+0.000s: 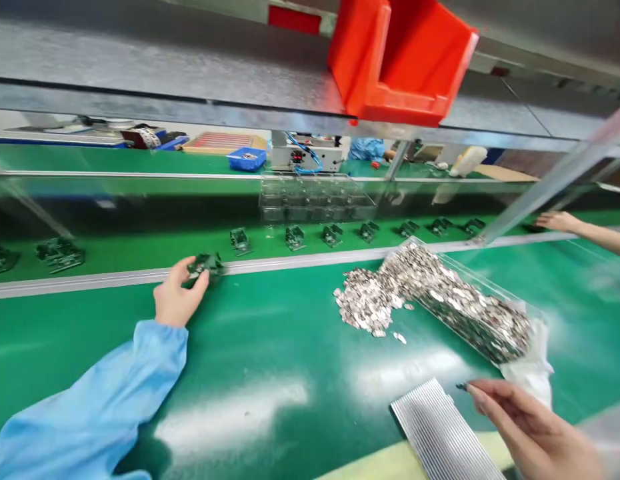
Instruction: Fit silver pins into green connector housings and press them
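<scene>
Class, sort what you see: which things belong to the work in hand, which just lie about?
Likely in use: green part in the left hand; small dark piece in the right hand; heaped silver pieces; ribbed plate.

Probably lying about: red bin; blue tray.

Free passage over green bench between left grip and obstructing metal-piece heap
</scene>
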A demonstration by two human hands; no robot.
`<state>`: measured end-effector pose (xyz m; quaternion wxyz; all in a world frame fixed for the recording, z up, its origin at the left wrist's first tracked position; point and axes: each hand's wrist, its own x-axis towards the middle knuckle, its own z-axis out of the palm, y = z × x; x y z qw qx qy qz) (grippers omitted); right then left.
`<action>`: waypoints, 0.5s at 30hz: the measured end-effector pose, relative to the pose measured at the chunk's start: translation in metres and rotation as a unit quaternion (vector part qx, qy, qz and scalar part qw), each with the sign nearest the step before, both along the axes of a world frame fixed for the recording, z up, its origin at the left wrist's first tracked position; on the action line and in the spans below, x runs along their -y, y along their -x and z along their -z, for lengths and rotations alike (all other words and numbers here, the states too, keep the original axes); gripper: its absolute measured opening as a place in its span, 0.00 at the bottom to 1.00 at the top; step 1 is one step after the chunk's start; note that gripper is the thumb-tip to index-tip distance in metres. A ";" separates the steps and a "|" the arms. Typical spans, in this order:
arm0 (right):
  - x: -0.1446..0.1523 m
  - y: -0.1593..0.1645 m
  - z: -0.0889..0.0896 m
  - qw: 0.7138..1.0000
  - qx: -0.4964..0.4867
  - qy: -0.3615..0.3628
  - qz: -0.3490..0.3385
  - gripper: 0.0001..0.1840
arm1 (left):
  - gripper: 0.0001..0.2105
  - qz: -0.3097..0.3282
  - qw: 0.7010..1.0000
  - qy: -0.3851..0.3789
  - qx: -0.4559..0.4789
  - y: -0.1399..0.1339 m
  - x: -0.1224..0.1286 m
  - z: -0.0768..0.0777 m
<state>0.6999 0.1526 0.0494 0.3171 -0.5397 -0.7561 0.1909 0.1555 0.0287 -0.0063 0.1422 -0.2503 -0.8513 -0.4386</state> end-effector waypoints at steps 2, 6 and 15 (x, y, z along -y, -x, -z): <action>0.021 0.007 -0.012 0.998 -0.053 0.037 -0.012 0.22 | 0.22 0.105 0.993 0.036 -0.027 -0.060 0.008 0.006; 0.040 0.004 -0.016 0.981 -0.182 0.058 0.017 0.19 | 0.21 0.206 0.974 0.076 -0.055 -0.151 0.025 0.008; 0.078 -0.054 0.009 0.954 -0.274 0.118 0.021 0.15 | 0.51 0.425 0.886 0.185 -0.002 -0.172 0.019 0.006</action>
